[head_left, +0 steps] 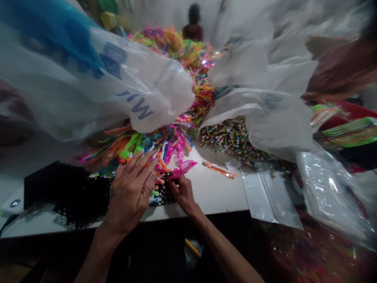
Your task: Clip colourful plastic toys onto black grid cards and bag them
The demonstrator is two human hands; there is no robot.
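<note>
The left hand (pixel 131 188) lies flat, fingers spread and together pointing up and away, on the near edge of a heap of small bright plastic toy pieces (pixel 153 145) in pink, orange, green and blue; it presses rather than grips, and nothing is closed inside it. Just to its right the right hand (pixel 183 192) pinches a small translucent pink plastic piece (pixel 184 168) between thumb and fingertips, the fingers clamped on its near end. The pink piece runs with its long axis slanting up and to the right, away from the grip, its free end over the white tabletop (pixel 212 188). Its held end sits at the edge of a black plastic grid tray (pixel 73 192), which stretches leftward under the left hand along the table's near edge. The right hand is the nearer one to the pink piece; the left is just beside it, not touching it. An orange piece (pixel 219 169) lies alone on the table further right, near a spill of small multicoloured items (pixel 232 137) under white plastic bags (pixel 265 118). A person (pixel 193 25) sits, blurred, far behind the heap
</note>
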